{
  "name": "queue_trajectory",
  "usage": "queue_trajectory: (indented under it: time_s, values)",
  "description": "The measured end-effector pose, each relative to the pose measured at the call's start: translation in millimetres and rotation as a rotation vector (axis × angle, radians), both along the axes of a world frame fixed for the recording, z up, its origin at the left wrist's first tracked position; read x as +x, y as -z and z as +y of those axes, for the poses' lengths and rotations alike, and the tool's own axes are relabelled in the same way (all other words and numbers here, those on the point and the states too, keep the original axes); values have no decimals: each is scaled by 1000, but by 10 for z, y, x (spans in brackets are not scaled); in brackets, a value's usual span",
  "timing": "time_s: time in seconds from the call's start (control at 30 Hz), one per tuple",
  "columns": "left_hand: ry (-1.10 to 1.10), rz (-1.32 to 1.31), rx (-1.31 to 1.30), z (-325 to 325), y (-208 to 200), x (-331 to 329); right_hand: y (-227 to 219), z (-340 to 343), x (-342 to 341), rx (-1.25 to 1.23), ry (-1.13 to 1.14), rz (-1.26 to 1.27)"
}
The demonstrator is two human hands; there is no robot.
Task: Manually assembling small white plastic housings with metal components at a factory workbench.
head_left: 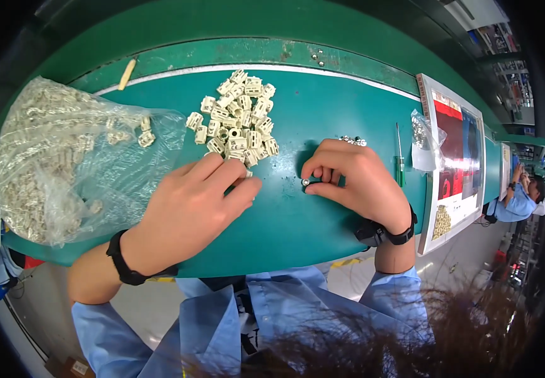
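Note:
My right hand [354, 173] pinches a small round metal part [305, 182] between thumb and forefinger, just above the green work mat. At the near edge of a heap of cream plastic housings [244, 120], my left hand [200, 192] is closed, its fingers bent downward. A bit of cream plastic shows beside its fingertips, but what they hold is hidden under the hand. Behind my right hand lies a small pile of shiny metal parts [353, 140], partly covered by it.
A clear plastic bag [58, 164] full of cream housings lies at left. On the right are a green-handled screwdriver [400, 157], a small bag of metal parts [425, 138] and a white-framed board [426, 208]. A yellowish stick [127, 74] rests on the back ledge. A co-worker [518, 198] sits far right.

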State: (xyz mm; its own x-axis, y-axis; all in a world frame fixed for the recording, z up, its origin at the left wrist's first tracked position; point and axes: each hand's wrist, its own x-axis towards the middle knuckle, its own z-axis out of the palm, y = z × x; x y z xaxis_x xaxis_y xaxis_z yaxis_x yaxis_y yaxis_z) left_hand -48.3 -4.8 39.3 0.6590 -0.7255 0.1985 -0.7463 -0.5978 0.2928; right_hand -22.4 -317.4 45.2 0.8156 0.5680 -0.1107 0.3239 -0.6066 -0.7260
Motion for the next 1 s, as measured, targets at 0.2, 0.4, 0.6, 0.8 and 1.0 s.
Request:
queue_trajectory:
  time_s: [0.2,0.4,0.6,0.8,1.0]
  values:
    - [69,-56,51,42,111,-23,12,49,-23,14,-41,37]
    - [119,-74,31,40,160,-73,-30,89,-18,62,11,184]
    - [179,-47,-18,-5,207,-172,53,72,-34,103,-12,95]
    - [258,110,-114,-104,296,-189,12,151,-49,25,14,151]
    - [252,240,-266,-71,382,-176,18,161,-76,40,81,178]
